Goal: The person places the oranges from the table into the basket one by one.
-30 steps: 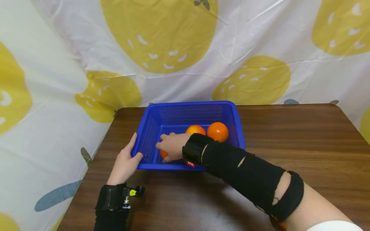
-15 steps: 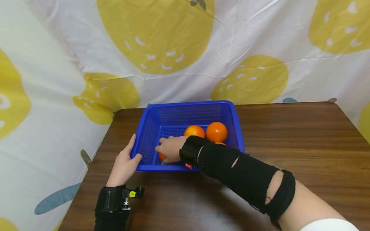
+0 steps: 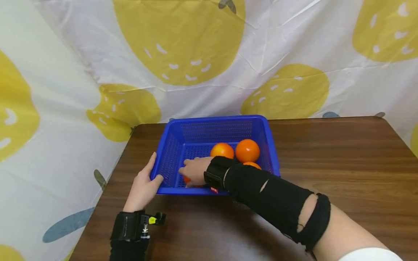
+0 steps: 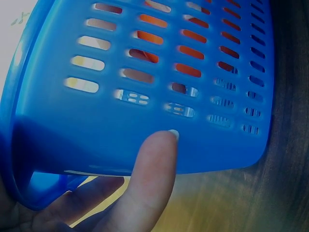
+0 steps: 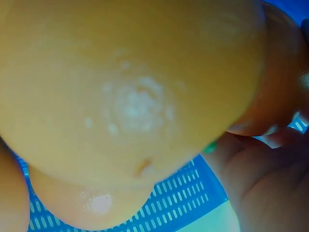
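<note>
A blue perforated plastic basket (image 3: 215,127) stands toward the back of the table. At its left front corner my left hand (image 3: 142,188) grips the rim; in the left wrist view the thumb (image 4: 157,166) lies against the basket's side wall. My right hand (image 3: 196,171) reaches inside and holds an orange (image 3: 186,179) near the front left, its fingers bent over the fruit, which they mostly hide. Other oranges sit to the right in the basket: a lighter one (image 3: 222,150), a darker one (image 3: 247,150) and one (image 3: 252,165) partly behind my forearm.
The brown wood-grain table (image 3: 326,156) extends to the right of the basket and in front of it. A white curtain (image 3: 209,98) with yellow fruit prints hangs behind and to the left. In the right wrist view, a large orange (image 5: 125,87) nearly fills the picture.
My right forearm has shifted a little left and the hand sits slightly lower, uncovering part of another orange in the basket. The left hand keeps its grip on the rim.
</note>
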Demonstrator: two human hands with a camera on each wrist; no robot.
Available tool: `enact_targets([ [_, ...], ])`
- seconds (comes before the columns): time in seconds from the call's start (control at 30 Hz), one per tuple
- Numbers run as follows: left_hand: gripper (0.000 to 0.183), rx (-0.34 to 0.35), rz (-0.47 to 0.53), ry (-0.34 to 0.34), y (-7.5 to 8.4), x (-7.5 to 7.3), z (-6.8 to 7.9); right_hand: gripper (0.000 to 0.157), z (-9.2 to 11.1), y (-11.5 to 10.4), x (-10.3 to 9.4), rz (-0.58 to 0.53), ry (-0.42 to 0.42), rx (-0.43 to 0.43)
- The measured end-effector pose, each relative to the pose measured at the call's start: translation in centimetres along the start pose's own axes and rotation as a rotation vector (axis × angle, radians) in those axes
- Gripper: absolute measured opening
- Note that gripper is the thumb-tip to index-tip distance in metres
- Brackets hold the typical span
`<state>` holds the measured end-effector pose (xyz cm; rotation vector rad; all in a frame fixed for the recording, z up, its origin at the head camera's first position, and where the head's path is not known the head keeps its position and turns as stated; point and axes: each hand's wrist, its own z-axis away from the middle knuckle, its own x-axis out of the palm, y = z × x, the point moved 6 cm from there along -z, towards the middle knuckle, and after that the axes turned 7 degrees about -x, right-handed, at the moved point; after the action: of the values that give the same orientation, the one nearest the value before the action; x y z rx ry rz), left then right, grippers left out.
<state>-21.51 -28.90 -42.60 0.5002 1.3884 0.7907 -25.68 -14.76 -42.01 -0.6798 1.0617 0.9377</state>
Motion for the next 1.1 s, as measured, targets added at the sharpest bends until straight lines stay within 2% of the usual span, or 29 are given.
enact_targets([
  [0.33,0.071,-0.006,-0.007,0.004,0.0,0.1,0.0,0.064,0.1,0.4,0.4,-0.057,-0.028,0.048],
  [0.6,0.071,-0.015,0.0,-0.004,-0.1,0.0,0.0,0.069,-0.2,1.3,0.8,-0.1,-0.001,0.05],
  [0.9,0.07,-0.009,-0.007,-0.003,0.0,0.0,0.0,0.068,1.8,1.2,-0.4,-0.117,0.03,0.039],
  [1.1,0.071,-0.005,-0.011,-0.002,-0.1,0.0,0.0,0.069,3.3,1.8,-0.4,-0.134,0.07,0.017],
])
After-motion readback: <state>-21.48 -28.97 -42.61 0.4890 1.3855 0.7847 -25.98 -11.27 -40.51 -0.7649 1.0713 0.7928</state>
